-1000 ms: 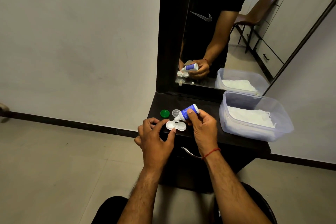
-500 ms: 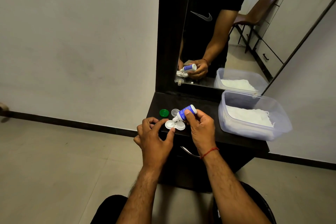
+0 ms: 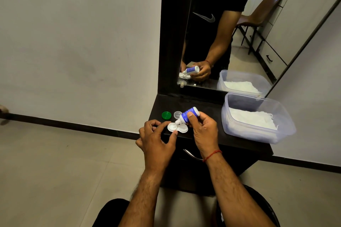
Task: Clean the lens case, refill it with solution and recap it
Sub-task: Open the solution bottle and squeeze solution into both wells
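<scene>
An open white lens case [image 3: 173, 127] lies on the dark dresser top [image 3: 206, 107], both wells uncovered. My left hand [image 3: 156, 138] pinches the case's near-left edge between thumb and forefinger. My right hand [image 3: 203, 131] grips a small blue-and-white solution bottle [image 3: 188, 115], tipped down to the left with its nozzle over the case between the two wells. A green cap [image 3: 166, 115] and a clear cap [image 3: 177, 114] sit on the top just behind the case.
A clear plastic tub [image 3: 284, 131] holding white tissues stands at the right of the dresser top. A mirror [image 3: 230, 29] rises behind and reflects my hands. A drawer handle [image 3: 191, 155] sits below the front edge.
The bottle's nozzle has shifted slightly left over the case, towards the left well. My left hand keeps its hold on the case.
</scene>
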